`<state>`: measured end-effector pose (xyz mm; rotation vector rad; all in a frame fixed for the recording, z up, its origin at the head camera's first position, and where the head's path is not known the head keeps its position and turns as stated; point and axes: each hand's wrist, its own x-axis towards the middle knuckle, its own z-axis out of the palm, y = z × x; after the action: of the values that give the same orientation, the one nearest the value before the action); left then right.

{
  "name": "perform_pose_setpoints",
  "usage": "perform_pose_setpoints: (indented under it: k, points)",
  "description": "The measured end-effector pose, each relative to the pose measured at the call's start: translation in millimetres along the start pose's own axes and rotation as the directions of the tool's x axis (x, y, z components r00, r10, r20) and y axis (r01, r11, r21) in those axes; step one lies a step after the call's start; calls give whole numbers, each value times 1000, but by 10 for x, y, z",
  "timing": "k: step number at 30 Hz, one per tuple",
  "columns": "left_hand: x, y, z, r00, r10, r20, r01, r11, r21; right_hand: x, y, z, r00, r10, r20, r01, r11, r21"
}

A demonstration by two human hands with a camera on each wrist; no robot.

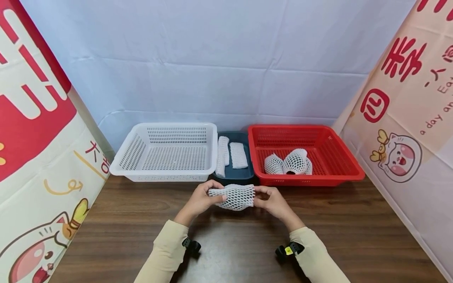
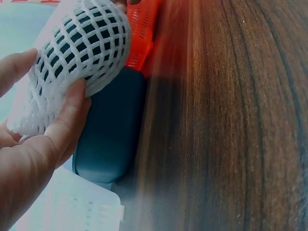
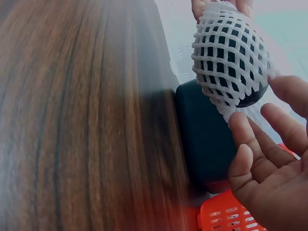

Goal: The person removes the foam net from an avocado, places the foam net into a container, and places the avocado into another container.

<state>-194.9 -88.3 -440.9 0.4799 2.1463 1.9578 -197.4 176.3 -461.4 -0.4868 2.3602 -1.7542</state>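
Though in white netting (image 1: 234,196), dark object (image 3: 253,98) lengthwise left-to-right.

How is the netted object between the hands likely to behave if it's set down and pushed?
The netted object would probably roll or rock, given its rounded bulge. Its foam net looks soft and likely to give, since the mesh openings stretch wide over that bulge. The dark content might slip out, as part of it shows uncovered at one end.

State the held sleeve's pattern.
The sleeve is white diamond mesh, clearest in the right wrist view.
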Motion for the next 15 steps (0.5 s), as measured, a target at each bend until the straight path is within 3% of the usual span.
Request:
perform_pose_setpoints:
  k: [6,15]
  points:
    - [81,-214,3,1000,2,2,-2,1000,23,16,55,-31,995,-27,92,27,1000,1]
    - [97,-236,16,1000,15,13,-16,997,74,56,91,-9,988,-12,153,26,996,-86]
